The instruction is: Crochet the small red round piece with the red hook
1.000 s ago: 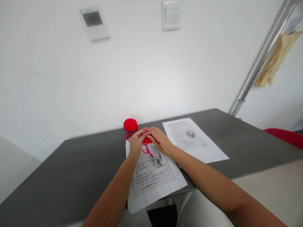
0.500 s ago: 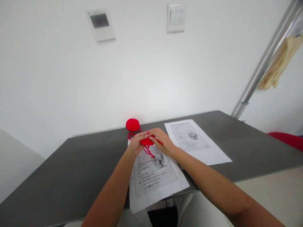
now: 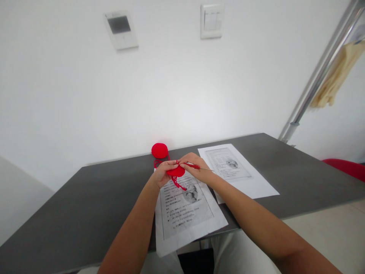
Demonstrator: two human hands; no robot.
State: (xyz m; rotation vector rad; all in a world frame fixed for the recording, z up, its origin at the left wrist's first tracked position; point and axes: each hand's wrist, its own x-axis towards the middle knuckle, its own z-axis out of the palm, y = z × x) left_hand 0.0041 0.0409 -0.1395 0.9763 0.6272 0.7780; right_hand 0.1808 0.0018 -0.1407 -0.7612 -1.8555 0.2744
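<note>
Pinched in my left hand (image 3: 162,173) is a small red crochet piece (image 3: 176,171), with loose red yarn ends (image 3: 178,184) dangling below it. My right hand (image 3: 196,167) grips a crochet hook (image 3: 194,166) with a red handle and a thin metal shaft that points right. Both hands' fingertips meet at the top edge of the piece, where the hook's working tip is too small to make out. Behind them a red yarn ball (image 3: 159,150) rests near the wall, and its strand runs down to my hands.
A printed sheet (image 3: 185,224) lies under my hands and hangs over the front edge of the dark table (image 3: 108,205). To the right is a second printed sheet (image 3: 251,186). The white wall (image 3: 176,83) rises directly behind the table.
The crochet hook has swung from slanting down-right to nearly level. My left hand and the crochet piece have shifted slightly left. The yarn ball has stayed put.
</note>
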